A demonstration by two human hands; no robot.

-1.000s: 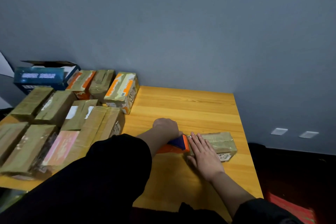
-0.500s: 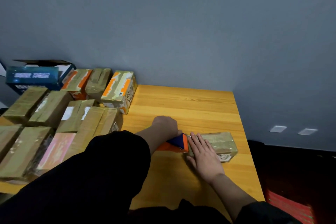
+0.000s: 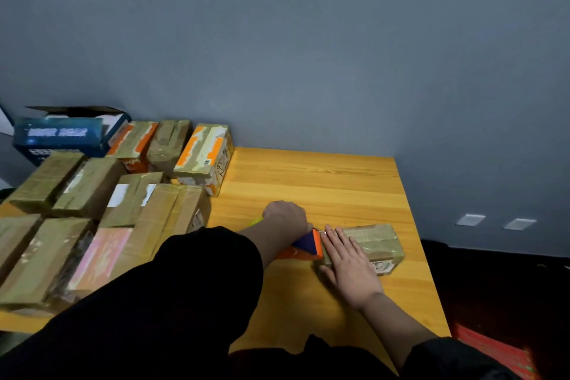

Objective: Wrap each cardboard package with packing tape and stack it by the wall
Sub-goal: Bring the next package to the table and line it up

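The cardboard package (image 3: 374, 244) lies near the right edge of the wooden table (image 3: 324, 182), with the right hand (image 3: 350, 265) pressing flat on it, fingers straight. The left hand (image 3: 285, 216) curls around the orange-and-blue tape dispenser (image 3: 308, 245), which touches the package's left end.

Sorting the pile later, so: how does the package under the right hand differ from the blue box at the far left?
The package is brown cardboard glossy with tape; the blue box is printed and shows no tape. The package is closed with the right hand flat on it; the blue box has a flap open. The package lies alone; the blue box adjoins others. Both sit on the table.
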